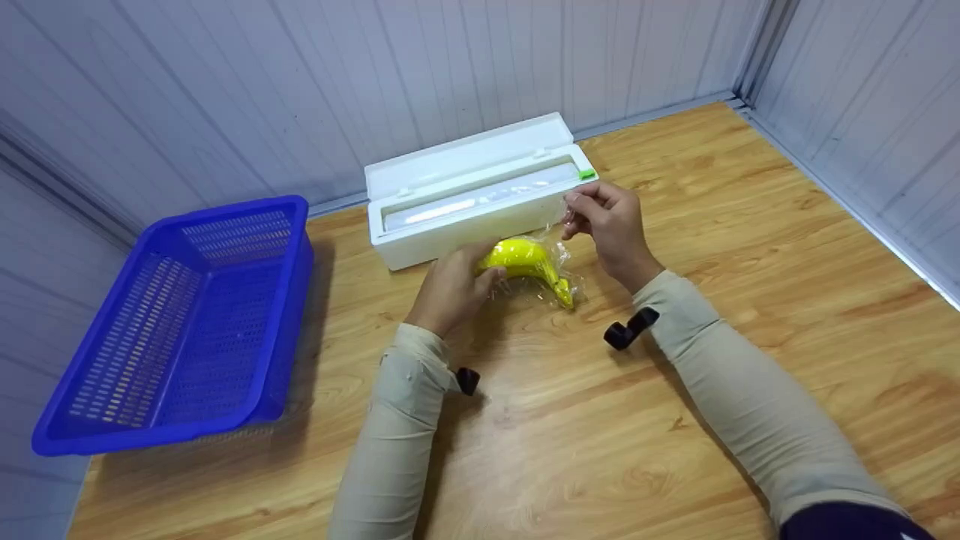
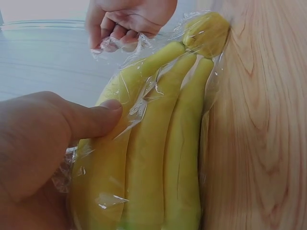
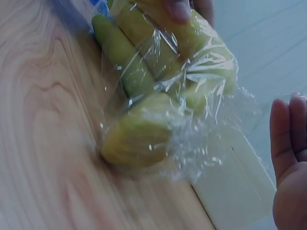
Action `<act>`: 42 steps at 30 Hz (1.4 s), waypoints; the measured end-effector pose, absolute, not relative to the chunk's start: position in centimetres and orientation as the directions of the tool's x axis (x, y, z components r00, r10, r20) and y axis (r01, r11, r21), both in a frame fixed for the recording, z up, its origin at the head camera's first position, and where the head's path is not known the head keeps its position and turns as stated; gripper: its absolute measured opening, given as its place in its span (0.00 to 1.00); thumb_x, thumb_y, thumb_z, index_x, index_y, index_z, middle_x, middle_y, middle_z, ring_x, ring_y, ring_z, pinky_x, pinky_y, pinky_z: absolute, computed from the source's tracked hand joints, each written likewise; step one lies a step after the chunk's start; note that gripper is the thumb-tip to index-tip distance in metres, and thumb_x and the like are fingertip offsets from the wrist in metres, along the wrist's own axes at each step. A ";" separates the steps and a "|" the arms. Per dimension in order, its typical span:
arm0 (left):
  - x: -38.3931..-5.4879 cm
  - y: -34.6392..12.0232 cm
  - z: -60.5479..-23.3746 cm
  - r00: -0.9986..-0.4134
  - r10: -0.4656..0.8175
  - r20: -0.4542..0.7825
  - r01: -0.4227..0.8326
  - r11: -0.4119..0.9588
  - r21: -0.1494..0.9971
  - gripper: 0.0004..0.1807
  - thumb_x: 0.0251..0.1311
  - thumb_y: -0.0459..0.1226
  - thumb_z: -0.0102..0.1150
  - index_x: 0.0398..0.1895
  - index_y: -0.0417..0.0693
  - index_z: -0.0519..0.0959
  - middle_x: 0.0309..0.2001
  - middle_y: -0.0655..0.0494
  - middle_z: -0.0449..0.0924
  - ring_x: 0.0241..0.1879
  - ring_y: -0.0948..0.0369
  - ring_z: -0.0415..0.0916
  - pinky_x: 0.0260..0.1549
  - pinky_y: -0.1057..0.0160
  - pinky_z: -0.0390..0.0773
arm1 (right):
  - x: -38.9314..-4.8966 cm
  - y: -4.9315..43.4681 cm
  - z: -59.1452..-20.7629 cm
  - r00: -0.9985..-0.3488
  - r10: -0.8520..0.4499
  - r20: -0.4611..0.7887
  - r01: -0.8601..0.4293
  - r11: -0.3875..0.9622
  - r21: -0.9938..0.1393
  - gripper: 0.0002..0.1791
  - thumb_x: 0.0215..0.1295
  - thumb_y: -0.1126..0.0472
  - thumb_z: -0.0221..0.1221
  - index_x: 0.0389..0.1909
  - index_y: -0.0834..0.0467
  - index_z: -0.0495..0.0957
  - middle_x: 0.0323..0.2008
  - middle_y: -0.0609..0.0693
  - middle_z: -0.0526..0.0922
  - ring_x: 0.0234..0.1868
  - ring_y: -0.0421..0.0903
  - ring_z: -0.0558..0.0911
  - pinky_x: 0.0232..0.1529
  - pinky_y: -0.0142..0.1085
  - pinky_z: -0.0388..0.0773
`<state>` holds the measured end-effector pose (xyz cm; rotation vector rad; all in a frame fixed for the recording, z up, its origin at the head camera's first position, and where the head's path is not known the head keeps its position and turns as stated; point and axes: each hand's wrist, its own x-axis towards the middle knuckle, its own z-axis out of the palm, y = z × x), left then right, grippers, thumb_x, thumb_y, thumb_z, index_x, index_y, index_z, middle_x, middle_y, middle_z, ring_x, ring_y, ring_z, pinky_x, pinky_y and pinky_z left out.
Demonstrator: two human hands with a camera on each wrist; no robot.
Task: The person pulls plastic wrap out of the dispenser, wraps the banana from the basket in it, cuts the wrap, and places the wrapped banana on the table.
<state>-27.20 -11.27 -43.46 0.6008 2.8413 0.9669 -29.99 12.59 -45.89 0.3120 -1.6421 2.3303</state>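
A bunch of yellow bananas (image 1: 525, 256), covered in clear plastic wrap, is in the middle of the table in the head view. My left hand (image 1: 448, 292) grips it from the left, thumb (image 2: 103, 117) over the front banana in the left wrist view. Loose plastic wrap (image 3: 192, 148) bunches around the stem end. To the right of the bananas, my right hand (image 1: 613, 229) pinches an edge of the film between its fingertips, and some film clings to those fingers in the left wrist view.
Behind the bananas stands a white cling-film box (image 1: 457, 236), its lid raised and a green slider (image 1: 586, 174) at its right end. A blue plastic basket (image 1: 289, 300) sits at the left. Panelled walls (image 1: 450, 67) border the wooden table (image 1: 570, 420).
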 end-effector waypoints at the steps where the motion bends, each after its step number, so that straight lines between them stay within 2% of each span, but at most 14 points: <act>1: -27.2 -11.3 -43.5 -0.919 0.390 0.047 0.338 0.723 0.603 0.28 0.68 0.42 0.62 0.70 0.49 0.72 0.64 0.52 0.77 0.59 0.59 0.74 0.59 0.57 0.72 | -29.9 12.4 -45.8 -0.940 0.094 0.327 -0.339 -0.313 -0.887 0.10 0.68 0.70 0.61 0.36 0.77 0.77 0.25 0.61 0.79 0.22 0.47 0.79 0.26 0.39 0.83; 6: -27.2 -11.4 -43.3 -0.921 0.388 0.029 0.325 0.728 0.604 0.27 0.68 0.41 0.62 0.69 0.51 0.73 0.64 0.53 0.76 0.62 0.56 0.73 0.63 0.56 0.70 | -29.6 11.4 -45.3 -0.935 0.080 0.346 -0.355 -0.233 -0.905 0.04 0.68 0.70 0.61 0.34 0.68 0.81 0.26 0.62 0.81 0.24 0.47 0.81 0.29 0.39 0.84; 14: -27.2 -11.3 -43.1 -0.923 0.383 0.013 0.309 0.723 0.619 0.26 0.68 0.40 0.62 0.69 0.52 0.74 0.64 0.54 0.76 0.62 0.57 0.73 0.63 0.57 0.70 | -29.0 10.4 -44.7 -0.937 0.022 0.347 -0.345 -0.188 -0.920 0.10 0.69 0.69 0.60 0.38 0.77 0.77 0.27 0.61 0.82 0.25 0.47 0.83 0.32 0.39 0.85; 20: -27.2 -11.2 -43.2 -0.932 0.361 0.001 0.285 0.734 0.617 0.26 0.68 0.40 0.62 0.69 0.53 0.74 0.64 0.55 0.76 0.62 0.58 0.73 0.63 0.57 0.70 | -28.7 10.1 -44.6 -0.932 -0.010 0.363 -0.357 -0.162 -0.920 0.10 0.69 0.69 0.61 0.38 0.76 0.78 0.29 0.63 0.82 0.27 0.48 0.83 0.33 0.39 0.85; 27: -27.0 -10.9 -43.2 -0.940 0.342 0.004 0.269 0.733 0.624 0.25 0.68 0.39 0.63 0.68 0.53 0.75 0.61 0.54 0.79 0.51 0.60 0.75 0.55 0.59 0.74 | -27.9 9.3 -44.1 -0.894 -0.105 0.435 -0.435 -0.028 -0.900 0.09 0.70 0.69 0.60 0.37 0.74 0.80 0.30 0.64 0.82 0.29 0.52 0.81 0.34 0.37 0.83; 32: -26.9 -10.8 -43.2 -0.940 0.340 -0.012 0.259 0.739 0.622 0.26 0.69 0.38 0.62 0.69 0.53 0.73 0.62 0.54 0.78 0.50 0.61 0.76 0.53 0.62 0.75 | -27.0 8.7 -43.9 -0.889 -0.151 0.433 -0.450 0.105 -0.887 0.08 0.70 0.66 0.61 0.38 0.68 0.83 0.30 0.59 0.83 0.29 0.53 0.80 0.32 0.35 0.81; 38: -27.0 -10.8 -43.3 -0.938 0.346 0.020 0.286 0.740 0.609 0.25 0.69 0.37 0.61 0.68 0.51 0.74 0.61 0.54 0.79 0.52 0.61 0.76 0.57 0.60 0.74 | -26.6 8.1 -43.7 -0.840 -0.219 0.497 -0.542 0.287 -0.790 0.08 0.70 0.62 0.63 0.38 0.63 0.87 0.32 0.49 0.86 0.32 0.43 0.81 0.34 0.33 0.80; 42: -27.1 -10.8 -43.3 -0.933 0.357 0.040 0.307 0.736 0.604 0.23 0.69 0.36 0.61 0.67 0.53 0.76 0.60 0.56 0.80 0.53 0.61 0.76 0.57 0.60 0.74 | -26.6 7.8 -43.6 -0.783 -0.288 0.552 -0.622 0.322 -0.714 0.07 0.68 0.64 0.63 0.36 0.63 0.87 0.35 0.48 0.86 0.35 0.41 0.82 0.35 0.34 0.81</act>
